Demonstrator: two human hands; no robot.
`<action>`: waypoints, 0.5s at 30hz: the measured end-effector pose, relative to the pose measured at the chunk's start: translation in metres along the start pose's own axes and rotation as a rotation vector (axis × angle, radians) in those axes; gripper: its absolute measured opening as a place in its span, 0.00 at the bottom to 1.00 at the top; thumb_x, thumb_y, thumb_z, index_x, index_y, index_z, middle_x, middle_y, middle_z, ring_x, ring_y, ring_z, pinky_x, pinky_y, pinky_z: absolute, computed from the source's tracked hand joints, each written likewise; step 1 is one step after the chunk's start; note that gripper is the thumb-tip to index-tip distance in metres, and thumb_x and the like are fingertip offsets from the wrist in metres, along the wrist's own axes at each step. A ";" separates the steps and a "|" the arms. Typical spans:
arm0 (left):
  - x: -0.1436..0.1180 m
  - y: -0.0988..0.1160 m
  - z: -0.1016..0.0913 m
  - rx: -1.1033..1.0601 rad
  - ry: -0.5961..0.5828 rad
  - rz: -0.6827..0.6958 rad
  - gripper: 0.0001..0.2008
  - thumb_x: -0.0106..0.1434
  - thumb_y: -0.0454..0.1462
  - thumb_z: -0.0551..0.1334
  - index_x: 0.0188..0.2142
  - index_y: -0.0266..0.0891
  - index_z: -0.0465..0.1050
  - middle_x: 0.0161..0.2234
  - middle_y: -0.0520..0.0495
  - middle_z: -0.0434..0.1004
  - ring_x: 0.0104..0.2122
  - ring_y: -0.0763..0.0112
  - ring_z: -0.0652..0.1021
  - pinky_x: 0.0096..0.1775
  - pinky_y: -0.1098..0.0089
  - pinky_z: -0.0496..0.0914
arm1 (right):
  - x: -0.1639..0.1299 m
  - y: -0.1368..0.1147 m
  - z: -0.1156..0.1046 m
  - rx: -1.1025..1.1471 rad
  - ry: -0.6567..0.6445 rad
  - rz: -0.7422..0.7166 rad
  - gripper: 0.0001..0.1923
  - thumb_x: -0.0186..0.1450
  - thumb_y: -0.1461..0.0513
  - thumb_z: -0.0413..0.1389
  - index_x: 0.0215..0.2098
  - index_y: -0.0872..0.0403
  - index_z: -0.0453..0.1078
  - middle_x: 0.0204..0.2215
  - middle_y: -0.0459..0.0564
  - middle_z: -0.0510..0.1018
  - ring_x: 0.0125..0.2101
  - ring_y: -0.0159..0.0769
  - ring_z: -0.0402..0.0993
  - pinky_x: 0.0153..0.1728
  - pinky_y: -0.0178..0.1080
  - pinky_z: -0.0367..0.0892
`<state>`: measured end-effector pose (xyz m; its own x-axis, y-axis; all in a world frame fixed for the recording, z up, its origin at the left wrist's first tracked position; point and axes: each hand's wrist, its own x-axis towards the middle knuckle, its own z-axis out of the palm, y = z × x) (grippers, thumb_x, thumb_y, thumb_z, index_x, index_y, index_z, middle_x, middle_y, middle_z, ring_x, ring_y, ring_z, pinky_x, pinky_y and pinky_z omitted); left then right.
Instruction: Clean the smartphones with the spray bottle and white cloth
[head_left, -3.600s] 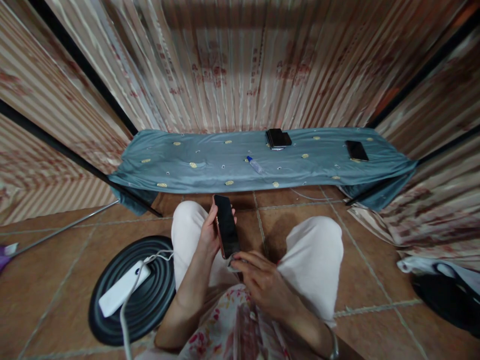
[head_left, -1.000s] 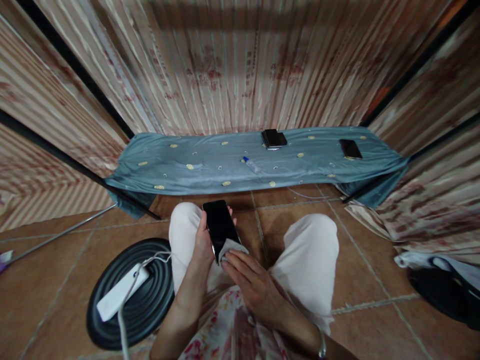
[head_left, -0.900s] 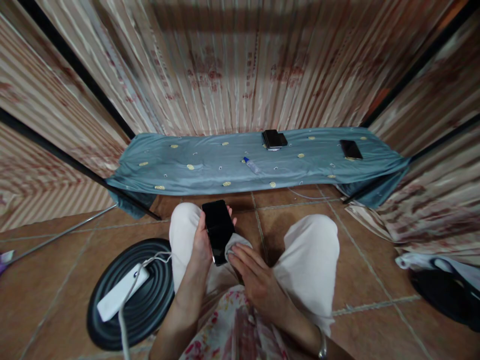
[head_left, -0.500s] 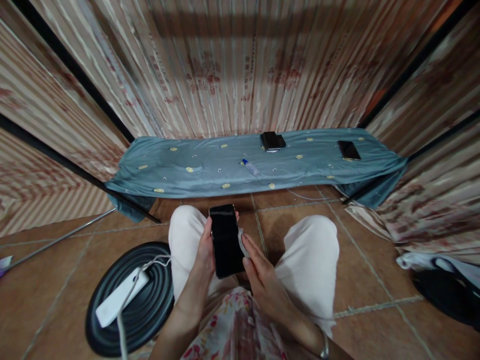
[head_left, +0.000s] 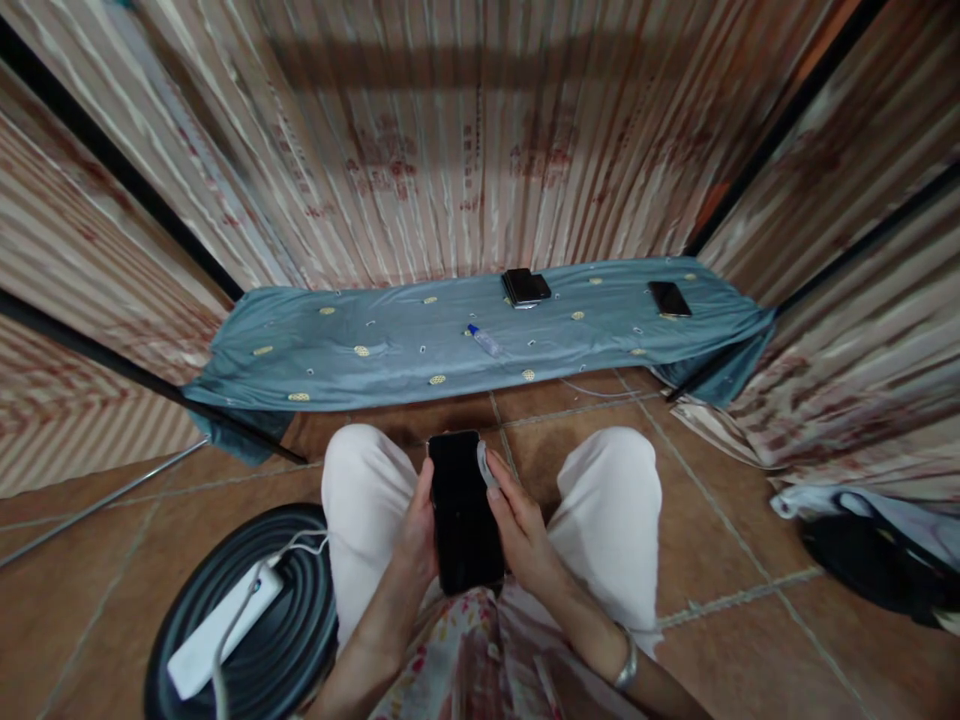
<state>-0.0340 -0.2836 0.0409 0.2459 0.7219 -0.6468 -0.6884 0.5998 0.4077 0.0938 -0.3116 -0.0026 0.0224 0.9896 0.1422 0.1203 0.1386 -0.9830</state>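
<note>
Phone between left hand and right hand, low in front of the body, glossy dark face turned up. Long axis running almost straight out toward the blue-green covered surface, far end leaning slightly left, near end just in front of the floral top. Neither hand clearly nearer: one at each long edge, phone to the right of the left hand and to the left of the right.

Left hand grasping the phone along its left edge; underside hidden, so cannot tell how far round the back. Right hand pinching a small grey cloth against the right edge, close to the far right corner; cannot tell whether also gripping the phone itself through the cloth.

Beyond the far end, on the surface and well apart from both hands: a clear bottle with a blue cap, lying slantwise, nearly straight ahead; farther back and to the right, a pile of dark flat devices; toward the right end, a single dark device. Down on the tiled floor, beside the left knee, a white power strip on a round black mat
</note>
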 end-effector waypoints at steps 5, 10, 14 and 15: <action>-0.005 -0.008 0.009 0.024 -0.032 0.011 0.24 0.68 0.47 0.53 0.56 0.36 0.71 0.39 0.42 0.83 0.37 0.60 0.83 0.45 0.64 0.74 | 0.012 0.005 -0.006 0.031 0.019 -0.016 0.24 0.72 0.53 0.46 0.64 0.47 0.60 0.64 0.48 0.64 0.64 0.39 0.58 0.65 0.50 0.52; -0.004 -0.016 0.004 0.065 -0.106 0.038 0.22 0.67 0.47 0.56 0.54 0.38 0.73 0.38 0.44 0.83 0.38 0.59 0.82 0.44 0.64 0.74 | 0.022 0.003 -0.013 -0.042 0.048 -0.062 0.22 0.72 0.55 0.46 0.62 0.49 0.63 0.60 0.50 0.69 0.61 0.40 0.64 0.62 0.51 0.58; -0.002 -0.023 -0.004 0.099 -0.115 0.007 0.23 0.63 0.49 0.60 0.53 0.39 0.74 0.34 0.44 0.83 0.37 0.59 0.82 0.42 0.65 0.75 | 0.030 -0.003 -0.018 -0.142 0.076 -0.138 0.19 0.71 0.58 0.46 0.59 0.49 0.67 0.55 0.50 0.75 0.56 0.41 0.71 0.58 0.49 0.66; -0.002 -0.024 -0.005 0.112 -0.110 -0.002 0.25 0.62 0.50 0.61 0.53 0.39 0.74 0.34 0.44 0.83 0.38 0.59 0.82 0.41 0.65 0.75 | 0.032 -0.005 -0.019 -0.179 0.076 -0.163 0.19 0.71 0.59 0.46 0.58 0.49 0.68 0.54 0.51 0.75 0.55 0.40 0.71 0.57 0.48 0.67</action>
<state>-0.0212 -0.3012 0.0290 0.3248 0.7507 -0.5752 -0.6089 0.6314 0.4802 0.1131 -0.2812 0.0087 0.0623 0.9479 0.3125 0.3025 0.2805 -0.9109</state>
